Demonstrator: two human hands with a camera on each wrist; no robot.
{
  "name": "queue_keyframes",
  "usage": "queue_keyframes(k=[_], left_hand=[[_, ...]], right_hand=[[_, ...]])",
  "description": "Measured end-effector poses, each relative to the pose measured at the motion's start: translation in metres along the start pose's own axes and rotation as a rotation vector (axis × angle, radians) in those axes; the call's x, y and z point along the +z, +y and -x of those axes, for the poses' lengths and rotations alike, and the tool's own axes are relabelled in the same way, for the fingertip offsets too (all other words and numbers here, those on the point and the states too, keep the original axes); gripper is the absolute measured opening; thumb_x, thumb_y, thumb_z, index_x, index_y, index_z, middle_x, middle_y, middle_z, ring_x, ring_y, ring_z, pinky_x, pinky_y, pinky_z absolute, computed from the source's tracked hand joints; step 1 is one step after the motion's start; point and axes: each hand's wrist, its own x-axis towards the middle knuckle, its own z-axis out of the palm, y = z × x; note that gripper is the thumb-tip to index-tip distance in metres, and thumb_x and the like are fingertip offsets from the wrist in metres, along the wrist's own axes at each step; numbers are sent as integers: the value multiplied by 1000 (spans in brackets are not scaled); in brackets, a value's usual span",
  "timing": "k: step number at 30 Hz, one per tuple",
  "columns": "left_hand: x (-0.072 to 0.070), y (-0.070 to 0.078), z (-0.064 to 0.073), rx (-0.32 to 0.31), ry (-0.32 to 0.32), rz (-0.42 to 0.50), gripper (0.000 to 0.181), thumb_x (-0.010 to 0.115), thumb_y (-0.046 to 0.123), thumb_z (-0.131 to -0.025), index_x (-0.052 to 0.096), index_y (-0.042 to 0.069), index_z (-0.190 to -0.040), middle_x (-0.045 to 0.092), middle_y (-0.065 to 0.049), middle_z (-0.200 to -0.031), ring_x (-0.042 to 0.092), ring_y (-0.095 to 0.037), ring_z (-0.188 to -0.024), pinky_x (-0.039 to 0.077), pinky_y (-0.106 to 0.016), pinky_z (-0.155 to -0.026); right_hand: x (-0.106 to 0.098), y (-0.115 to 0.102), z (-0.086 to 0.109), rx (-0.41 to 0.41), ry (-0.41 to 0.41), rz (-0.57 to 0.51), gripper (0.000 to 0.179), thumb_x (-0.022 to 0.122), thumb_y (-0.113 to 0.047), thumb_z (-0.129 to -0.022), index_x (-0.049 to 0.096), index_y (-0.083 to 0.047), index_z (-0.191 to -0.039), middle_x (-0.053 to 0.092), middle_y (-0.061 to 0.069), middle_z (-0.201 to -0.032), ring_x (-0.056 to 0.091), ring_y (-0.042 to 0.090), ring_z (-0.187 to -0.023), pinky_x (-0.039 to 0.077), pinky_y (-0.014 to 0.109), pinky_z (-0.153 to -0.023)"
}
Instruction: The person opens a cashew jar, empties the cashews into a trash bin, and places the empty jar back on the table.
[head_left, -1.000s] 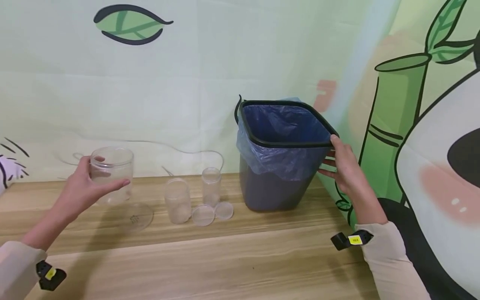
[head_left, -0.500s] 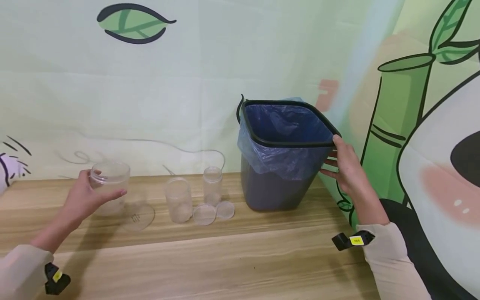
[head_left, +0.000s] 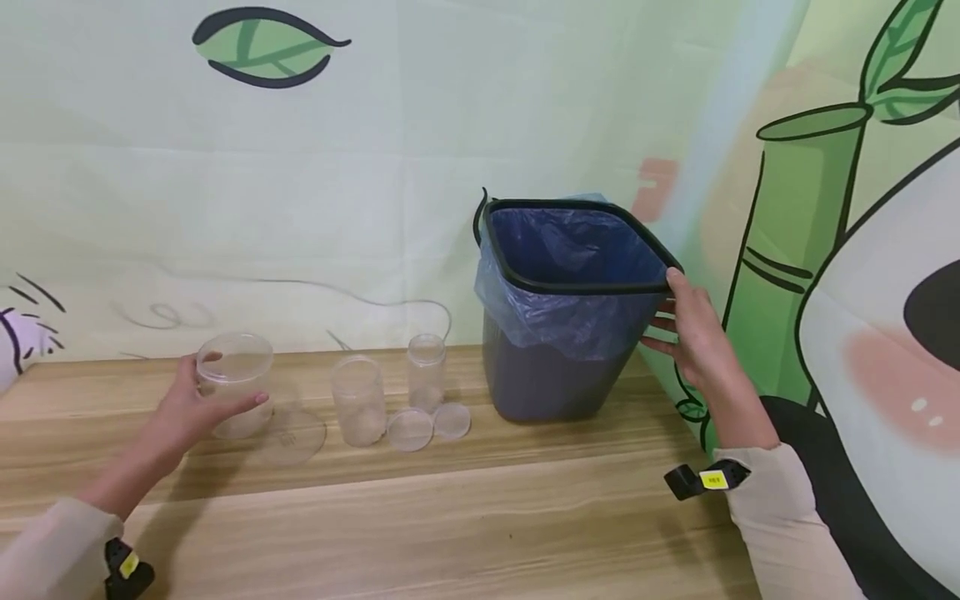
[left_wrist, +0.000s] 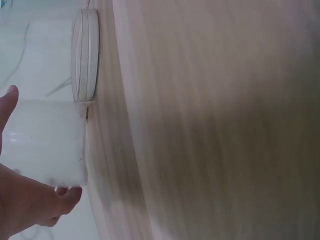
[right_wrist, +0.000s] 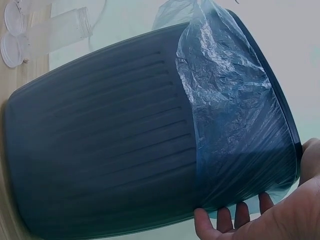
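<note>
My left hand (head_left: 183, 417) grips a wide clear plastic jar (head_left: 238, 358) from its left side, thumb across the front and fingers behind. The jar stands upright at the tabletop; its contact with the wood is hard to see. Just to its right lies a round clear lid (head_left: 294, 437), also visible as a flat disc-shaped lid (left_wrist: 86, 55) in the left wrist view. My right hand (head_left: 697, 337) holds a dark trash bin (head_left: 551, 375) by its right front corner. The thumb is on the black rim, fingers against the side. A blue bag (right_wrist: 230, 95) lines the bin.
Two narrower clear jars (head_left: 358, 404) stand mid-table, with two small round lids (head_left: 409, 429) lying in front of the right one. A thin cord (head_left: 322, 285) runs along the backdrop (head_left: 420, 108) behind. The wooden tabletop (head_left: 420, 525) extends in front.
My left hand has lowered the wide jar to the tabletop and moved it slightly right. The large lid has shifted right too. My right hand keeps its hold on the bin.
</note>
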Motion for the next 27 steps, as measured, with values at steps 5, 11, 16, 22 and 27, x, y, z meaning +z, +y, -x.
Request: queue_keyframes(k=[5, 11, 16, 22, 27], left_hand=[[9, -2, 5, 42, 13, 5, 105, 80, 38, -89, 12, -1, -158, 32, -39, -146, 37, -53, -129, 45, -47, -89], [14, 2, 11, 38, 9, 38, 110, 81, 36, -88, 5, -2, -158, 32, -38, -148, 32, -57, -135, 36, -65, -100], [19, 1, 14, 53, 10, 17, 111, 81, 36, -88, 4, -6, -156, 35, -34, -147, 34, -57, -134, 40, -61, -97], [22, 6, 16, 99, 5, 16, 112, 81, 31, -88, 0, -5, -156, 29, -38, -152, 33, -63, -133, 45, -63, -98], [18, 26, 31, 309, 144, -38, 97, 75, 25, -93, 10, 2, -161, 24, -36, -157, 29, -61, -138, 30, -73, -106]], right_hand=[[2, 0, 0, 4, 2, 6, 42, 35, -59, -104, 50, -21, -116, 44, 8, -116, 54, 26, -107, 36, 61, -111], [4, 1, -2, -1, 6, 10, 49, 34, -61, -103, 44, -20, -128, 43, 8, -120, 53, 26, -108, 37, 61, -111], [5, -2, 1, 33, 13, -2, 57, 28, -65, -102, 35, -19, -135, 40, 7, -123, 48, 26, -110, 38, 61, -110], [6, -7, 11, -85, 127, 101, 52, 27, -54, -106, 27, -14, -140, 29, 7, -132, 38, 21, -114, 40, 48, -106], [27, -6, 33, -571, 392, 334, 39, 44, -25, -107, 38, -1, -137, 35, 12, -136, 40, 19, -118, 39, 35, -95]])
